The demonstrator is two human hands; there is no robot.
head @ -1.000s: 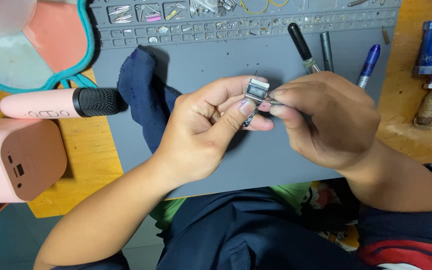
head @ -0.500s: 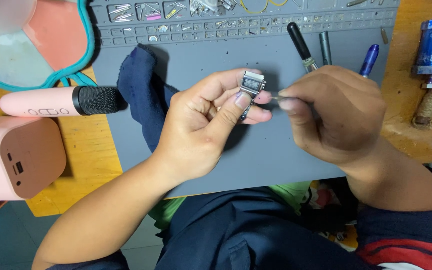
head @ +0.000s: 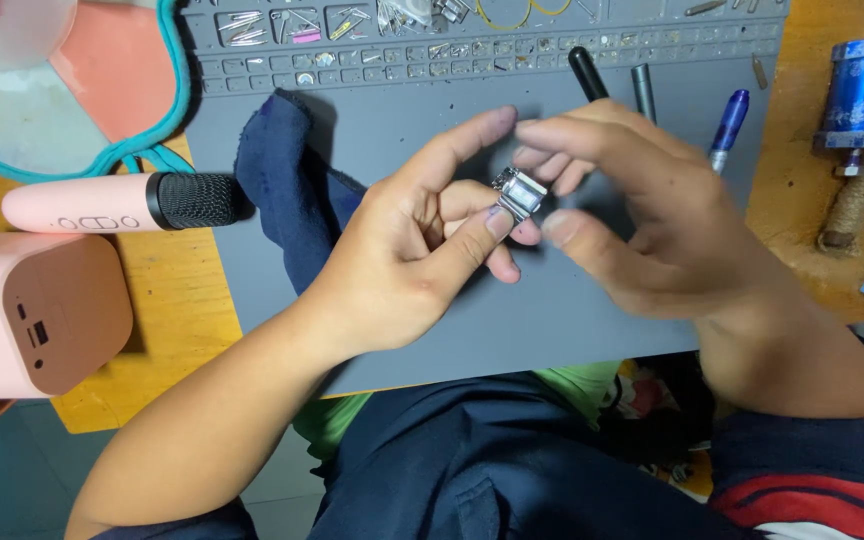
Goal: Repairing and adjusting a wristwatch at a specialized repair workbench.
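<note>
So the left hand (head: 407, 265) has a small silver metal rectangular part (head: 518, 191) pinched between thumb and curled fingers, held up over the middle of the grey rubber work mat (head: 432, 130) on the yellow wooden bench (head: 167, 300). The right hand (head: 672, 225) is just beside it, fingers spread loose and apart, not gripping anything, with the fingertips hovering right by the part; can't tell if they actually touch it. A dark blue cloth (head: 287, 185) is bunched up on the mat, left of the hands. Behind the right hand there's a black-handled tool (head: 587, 72), a grey metal rod (head: 643, 88) and a blue pen (head: 729, 118). Off to the left, a pink microphone with a black head (head: 122, 202) sits beside a pink boxy speaker (head: 37, 310).
</note>
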